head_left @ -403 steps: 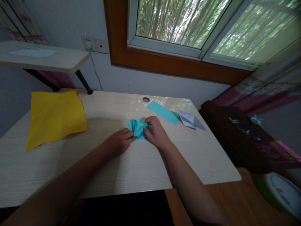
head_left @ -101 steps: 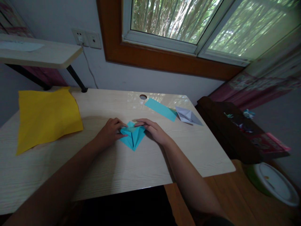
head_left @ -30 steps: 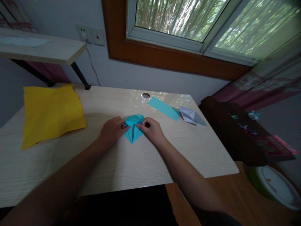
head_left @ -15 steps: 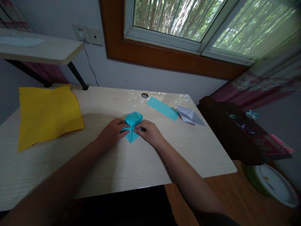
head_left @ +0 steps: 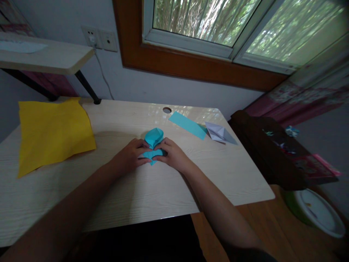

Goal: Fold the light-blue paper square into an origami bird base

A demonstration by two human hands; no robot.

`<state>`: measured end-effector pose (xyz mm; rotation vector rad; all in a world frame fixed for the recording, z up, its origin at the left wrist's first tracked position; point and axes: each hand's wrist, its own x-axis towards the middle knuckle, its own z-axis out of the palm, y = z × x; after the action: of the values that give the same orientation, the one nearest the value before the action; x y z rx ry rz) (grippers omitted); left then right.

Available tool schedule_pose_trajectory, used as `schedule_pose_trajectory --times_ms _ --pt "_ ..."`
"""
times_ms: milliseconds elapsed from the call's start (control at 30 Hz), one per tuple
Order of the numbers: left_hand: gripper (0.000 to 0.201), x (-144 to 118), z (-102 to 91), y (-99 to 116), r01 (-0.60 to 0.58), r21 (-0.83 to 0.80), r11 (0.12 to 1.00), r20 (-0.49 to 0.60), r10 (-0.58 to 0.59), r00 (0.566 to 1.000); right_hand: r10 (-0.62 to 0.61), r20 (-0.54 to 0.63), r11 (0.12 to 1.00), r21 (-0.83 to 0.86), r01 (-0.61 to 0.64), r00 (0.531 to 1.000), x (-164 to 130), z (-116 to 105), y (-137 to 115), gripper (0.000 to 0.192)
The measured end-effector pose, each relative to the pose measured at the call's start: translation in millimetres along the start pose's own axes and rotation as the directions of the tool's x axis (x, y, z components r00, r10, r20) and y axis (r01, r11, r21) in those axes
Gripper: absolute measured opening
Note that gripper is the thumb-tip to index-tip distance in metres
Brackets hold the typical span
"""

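Folded turquoise paper [head_left: 153,140], frame centre on desk [head_left: 163,189] | your left hand [head_left: 130,157] and right hand [head_left: 171,154] pinch its lower flaps together | light, thin, creases easily, likely tears if tugged | hold at folded edges, not the loose upper pocket

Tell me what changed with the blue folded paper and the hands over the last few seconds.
Both hands closed in over the blue folded paper: left hand and right hand now meet at its middle, fingers pressing its lower point, which lay open a few seconds ago. The paper's top now bulges up, rounded. The yellow sheet, blue strip and white folded paper stayed put on the desk.
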<state>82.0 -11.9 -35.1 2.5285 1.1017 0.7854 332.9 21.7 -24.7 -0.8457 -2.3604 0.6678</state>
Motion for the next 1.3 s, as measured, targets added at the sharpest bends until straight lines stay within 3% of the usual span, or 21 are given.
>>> schedule_pose_trajectory --times_ms 467,833,1300 --pt "0.041 2.4 -0.4 1.7 0.053 -0.017 0.998 0.018 -0.053 0.998 0.037 0.031 0.999 0.006 -0.037 0.999 -0.3 -0.5 -2.6 0.031" --pt "0.029 0.3 -3.8 4.2 0.033 -0.014 0.999 0.023 -0.033 0.999 0.031 0.021 1.0 0.0 -0.031 0.999 -0.5 0.5 -1.6 0.032" --pt "0.024 0.1 -9.1 -5.5 -0.013 0.011 1.0 0.023 0.013 1.0 0.076 -0.125 0.997 0.034 -0.073 0.989 -2.9 -7.4 6.3 0.028"
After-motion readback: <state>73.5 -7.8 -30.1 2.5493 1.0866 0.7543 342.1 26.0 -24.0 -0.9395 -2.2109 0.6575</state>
